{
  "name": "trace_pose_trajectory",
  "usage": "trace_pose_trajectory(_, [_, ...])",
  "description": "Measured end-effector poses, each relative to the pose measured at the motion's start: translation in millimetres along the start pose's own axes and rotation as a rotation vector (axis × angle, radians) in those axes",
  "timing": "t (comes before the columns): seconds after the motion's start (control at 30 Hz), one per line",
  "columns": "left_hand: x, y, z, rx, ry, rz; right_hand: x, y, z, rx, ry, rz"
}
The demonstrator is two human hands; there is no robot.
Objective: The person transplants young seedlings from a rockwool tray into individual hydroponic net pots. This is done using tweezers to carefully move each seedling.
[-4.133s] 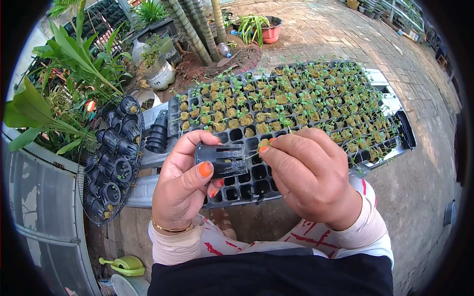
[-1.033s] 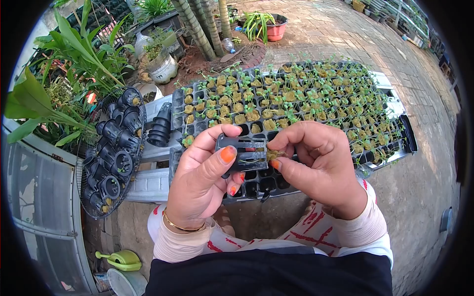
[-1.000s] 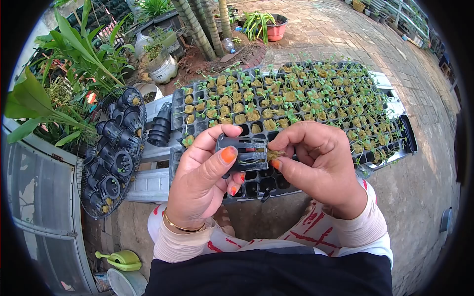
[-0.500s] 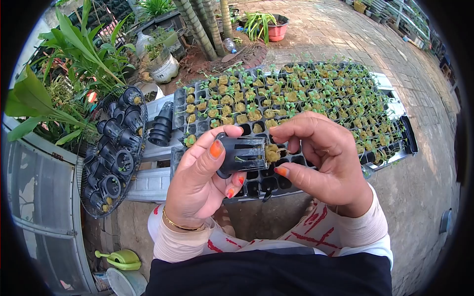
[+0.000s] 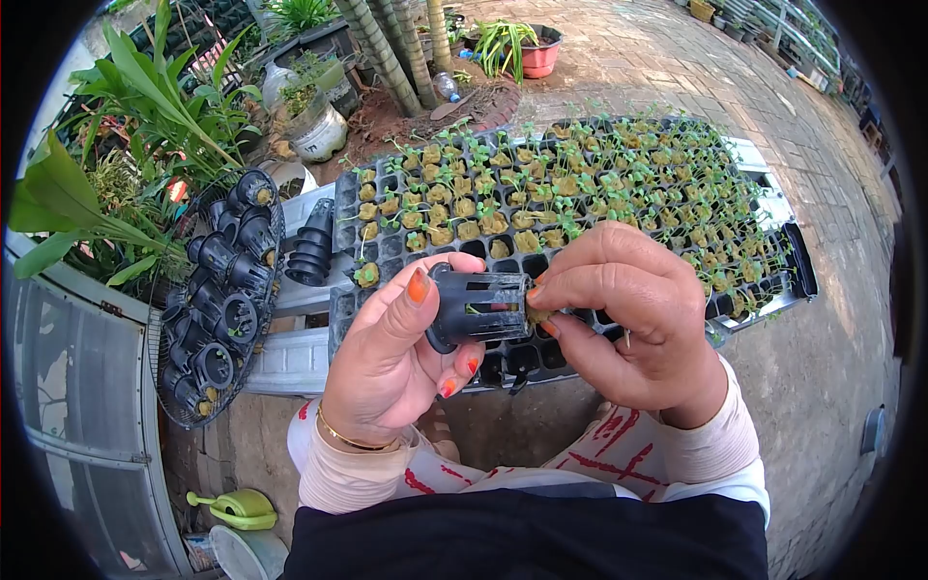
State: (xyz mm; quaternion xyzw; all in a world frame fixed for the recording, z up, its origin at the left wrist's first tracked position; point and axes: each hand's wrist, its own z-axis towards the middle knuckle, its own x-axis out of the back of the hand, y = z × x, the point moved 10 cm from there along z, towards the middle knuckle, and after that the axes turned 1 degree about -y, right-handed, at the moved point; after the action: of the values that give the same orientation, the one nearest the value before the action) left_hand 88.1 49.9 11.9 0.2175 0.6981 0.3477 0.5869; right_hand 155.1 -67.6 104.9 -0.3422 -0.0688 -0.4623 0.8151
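Observation:
My left hand (image 5: pixel 382 343) is wrapped round a black net pot (image 5: pixel 469 307), which lies on its side with its slotted end facing right. Through the slots a bit of green shows. At that end my right hand (image 5: pixel 638 324) pinches a brownish growing plug (image 5: pixel 538 314), largely covered by the thumb and fingers. Below and behind both hands spreads a black seedling tray (image 5: pixel 391 247), with small green seedlings in brown plugs across many cells. Some cells near the hands hold no plug.
Left of the tray, a stack of black net pots (image 5: pixel 311 242) lies on a pale slatted surface (image 5: pixel 290 360). Beside it stands a wire basket (image 5: pixel 277 275) of filled net pots. A green watering can (image 5: pixel 237 508) sits on the floor at lower left.
My right thumb and fingers have closed onto the plug at the pot's slotted end; they were apart around it before. The left hand keeps its hold on the net pot.

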Motion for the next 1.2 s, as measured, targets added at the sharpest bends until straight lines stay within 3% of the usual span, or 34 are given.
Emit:
trace_pose_trajectory(0.47, [-0.1, 4.2, -1.0, -0.012, 0.042, 0.099, -2.0, 6.7, -0.3, -0.028, -0.049, 0.054])
trace_pose_trajectory(0.87, [-6.8, 6.7, -2.0, -0.029, 0.002, 0.148, -0.5, 13.3, -1.3, -0.173, -0.007, 0.169])
trace_pose_trajectory(1.03, [-7.2, 4.5, -6.7, -0.024, 0.002, 0.14, -7.6, 10.4, -5.6, -0.198, -0.126, 0.117])
trace_pose_trajectory(1.13, [-10.6, 10.3, -9.3, -0.087, -0.014, 0.254, -1.7, 1.6, 1.8, -0.114, -0.054, 0.125])
trace_pose_trajectory(1.2, [-15.6, 20.8, -11.7, -0.239, 0.036, 0.432, -8.4, -3.6, 0.8, -0.074, -0.063, 0.037])
